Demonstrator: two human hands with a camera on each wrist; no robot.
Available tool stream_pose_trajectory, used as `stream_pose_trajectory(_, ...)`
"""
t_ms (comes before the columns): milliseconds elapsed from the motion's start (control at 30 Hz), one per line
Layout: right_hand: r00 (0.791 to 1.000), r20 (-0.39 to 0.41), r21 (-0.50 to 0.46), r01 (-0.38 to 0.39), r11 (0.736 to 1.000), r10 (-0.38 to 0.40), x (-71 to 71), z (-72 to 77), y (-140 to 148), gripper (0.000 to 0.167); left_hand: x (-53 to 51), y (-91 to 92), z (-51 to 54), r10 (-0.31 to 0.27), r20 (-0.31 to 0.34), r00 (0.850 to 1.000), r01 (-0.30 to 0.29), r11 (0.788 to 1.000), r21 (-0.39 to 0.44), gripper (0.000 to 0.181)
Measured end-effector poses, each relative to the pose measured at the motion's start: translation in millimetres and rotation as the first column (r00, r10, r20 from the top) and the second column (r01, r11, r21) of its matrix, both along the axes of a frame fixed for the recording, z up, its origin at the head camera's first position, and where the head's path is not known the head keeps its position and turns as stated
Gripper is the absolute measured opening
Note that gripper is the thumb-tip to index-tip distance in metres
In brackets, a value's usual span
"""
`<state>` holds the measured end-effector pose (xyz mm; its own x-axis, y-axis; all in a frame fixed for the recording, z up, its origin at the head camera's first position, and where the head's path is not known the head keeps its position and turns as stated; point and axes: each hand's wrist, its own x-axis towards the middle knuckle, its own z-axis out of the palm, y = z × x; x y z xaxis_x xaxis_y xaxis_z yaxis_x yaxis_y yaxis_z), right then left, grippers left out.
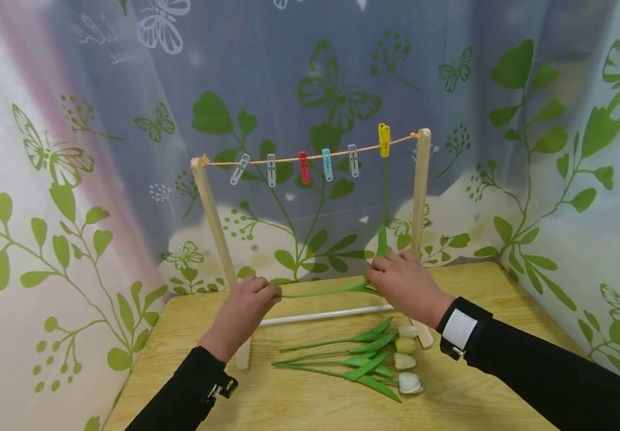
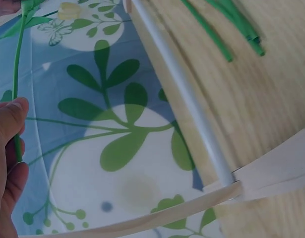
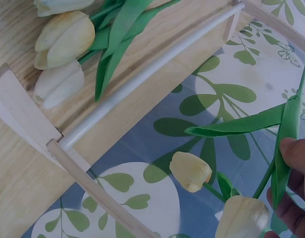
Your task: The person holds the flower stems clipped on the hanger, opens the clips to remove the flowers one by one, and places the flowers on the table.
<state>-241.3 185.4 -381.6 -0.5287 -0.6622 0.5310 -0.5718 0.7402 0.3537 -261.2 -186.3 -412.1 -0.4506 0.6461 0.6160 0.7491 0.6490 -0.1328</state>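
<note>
My left hand [image 1: 249, 302] pinches the lower end of a tulip's green stem [image 2: 17, 64] between thumb and fingers. At the tulip's leaves [image 3: 288, 124], my right hand [image 1: 408, 286] grips the same flower; its pale yellow bloom [image 3: 244, 217] shows in the right wrist view. The stem is held roughly level between both hands, above the stand's white bar [image 1: 326, 315]. Behind my right hand another tulip [image 1: 386, 197] hangs head-down from a yellow clothespin [image 1: 384, 141] on the orange cord [image 1: 288, 159]; its bloom [image 3: 191, 171] shows below its leaves.
Several tulips [image 1: 364, 350] lie on the wooden table [image 1: 310, 401] in front, blooms to the right. Grey, red [image 1: 303, 167] and blue [image 1: 327, 165] clothespins hang along the cord. Wooden posts [image 1: 214, 221] stand at both ends. A leaf-patterned curtain [image 1: 267, 78] surrounds the back and sides.
</note>
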Motion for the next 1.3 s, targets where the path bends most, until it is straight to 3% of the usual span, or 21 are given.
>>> stream_pose_trajectory(200,1.0,-0.001,0.025,0.006,1.0,-0.006,3.9,-9.5,0.6,0.018,6.5,0.1,-14.2,-0.011,0.048,0.999,0.011,1.0,0.006,0.01)
stream_pose_trajectory(467,1.0,-0.019,0.045,0.013,0.999,-0.012,8.2,-20.8,1.5,0.017,13.0,4.5,-27.0,-0.017,0.05,0.999,0.016,1.0,0.021,0.011)
stream_pose_trajectory(700,1.0,-0.004,0.067,0.009,0.998,-0.009,14.1,-35.1,1.8,0.021,20.7,6.3,-42.2,0.001,0.124,0.992,-0.006,0.999,0.04,0.012)
stream_pose_trajectory(1300,0.998,0.062,0.054,0.018,0.998,-0.022,25.3,-71.4,9.8,0.018,27.2,13.9,-79.6,-0.013,0.182,0.983,0.006,0.999,0.039,0.012)
